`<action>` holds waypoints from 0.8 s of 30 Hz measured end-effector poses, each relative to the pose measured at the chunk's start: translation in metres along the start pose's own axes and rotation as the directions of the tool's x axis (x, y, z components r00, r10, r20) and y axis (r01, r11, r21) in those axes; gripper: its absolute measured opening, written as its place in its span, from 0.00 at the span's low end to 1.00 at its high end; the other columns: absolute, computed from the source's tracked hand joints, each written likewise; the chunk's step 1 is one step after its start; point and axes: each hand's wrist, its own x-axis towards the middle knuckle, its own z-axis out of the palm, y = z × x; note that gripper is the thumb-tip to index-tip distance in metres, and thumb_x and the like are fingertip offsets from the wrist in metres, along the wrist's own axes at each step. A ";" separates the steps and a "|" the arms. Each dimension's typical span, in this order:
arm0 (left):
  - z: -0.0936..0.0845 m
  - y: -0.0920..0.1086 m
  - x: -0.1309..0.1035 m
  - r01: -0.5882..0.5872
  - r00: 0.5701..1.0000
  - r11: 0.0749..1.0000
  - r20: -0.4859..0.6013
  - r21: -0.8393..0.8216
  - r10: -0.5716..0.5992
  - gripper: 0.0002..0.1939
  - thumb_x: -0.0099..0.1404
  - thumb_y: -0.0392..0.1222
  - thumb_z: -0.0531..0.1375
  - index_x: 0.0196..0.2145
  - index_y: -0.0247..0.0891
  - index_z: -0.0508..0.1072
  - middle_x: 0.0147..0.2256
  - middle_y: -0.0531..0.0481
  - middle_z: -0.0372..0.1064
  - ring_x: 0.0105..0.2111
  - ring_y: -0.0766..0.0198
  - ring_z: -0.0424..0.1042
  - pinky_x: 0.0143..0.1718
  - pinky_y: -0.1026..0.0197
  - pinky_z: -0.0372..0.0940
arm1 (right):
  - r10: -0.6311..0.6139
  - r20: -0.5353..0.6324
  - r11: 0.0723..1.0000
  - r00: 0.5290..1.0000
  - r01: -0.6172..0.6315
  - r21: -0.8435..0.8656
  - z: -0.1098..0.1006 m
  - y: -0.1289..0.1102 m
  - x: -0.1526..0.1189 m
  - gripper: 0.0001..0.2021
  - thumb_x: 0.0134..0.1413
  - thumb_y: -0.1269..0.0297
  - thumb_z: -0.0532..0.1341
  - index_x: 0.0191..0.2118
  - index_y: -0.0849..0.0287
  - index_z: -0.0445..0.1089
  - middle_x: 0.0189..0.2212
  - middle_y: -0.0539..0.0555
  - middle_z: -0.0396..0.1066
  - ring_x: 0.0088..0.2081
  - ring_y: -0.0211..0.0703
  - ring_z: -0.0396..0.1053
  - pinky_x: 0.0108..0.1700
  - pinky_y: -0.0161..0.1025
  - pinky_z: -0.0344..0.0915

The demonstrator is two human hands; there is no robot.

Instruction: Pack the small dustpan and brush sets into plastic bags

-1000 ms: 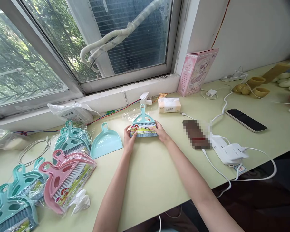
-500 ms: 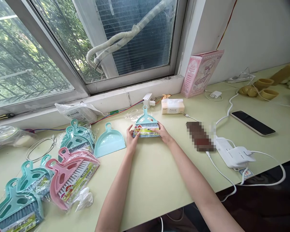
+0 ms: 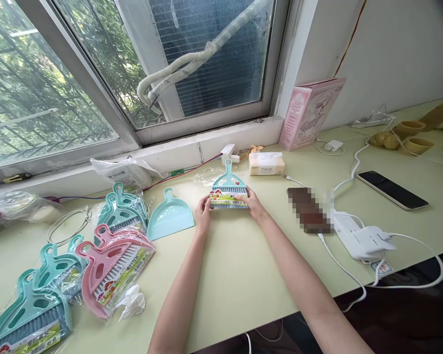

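A teal hand brush (image 3: 228, 183) with grey-blue bristles and a printed cardboard band is between my hands, its looped handle pointing away from me. My left hand (image 3: 203, 212) grips the left end of the band and bristles. At the right end, my right hand (image 3: 255, 205) is closed on it, thumb across the front of the band. Left of my hands, a light-blue dustpan (image 3: 172, 216) lies flat on the table with its handle toward the window.
Wrapped teal brush sets (image 3: 33, 314) and pink ones (image 3: 114, 265) lie at left, beside a crumpled tissue (image 3: 133, 302). A tissue pack (image 3: 266, 164) and pink box (image 3: 310, 115) stand at the back. Right are a phone (image 3: 391, 189), a white charger (image 3: 358, 238) and cables.
The fingers of my left hand, partly raised before, have drawn in against the brush's left end. My view has shifted slightly; the brush stays between both hands.
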 end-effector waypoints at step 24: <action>-0.126 0.008 0.006 0.367 0.792 0.481 -0.539 0.796 0.287 0.18 0.61 0.36 0.56 0.50 0.38 0.71 0.58 0.34 0.61 0.61 0.42 0.52 0.57 0.36 0.45 | 0.043 -0.019 0.996 0.999 -0.041 0.075 -0.004 -0.001 0.000 0.32 0.34 0.63 0.73 0.52 0.50 0.69 0.45 0.51 0.77 0.45 0.51 0.75 0.46 0.47 0.73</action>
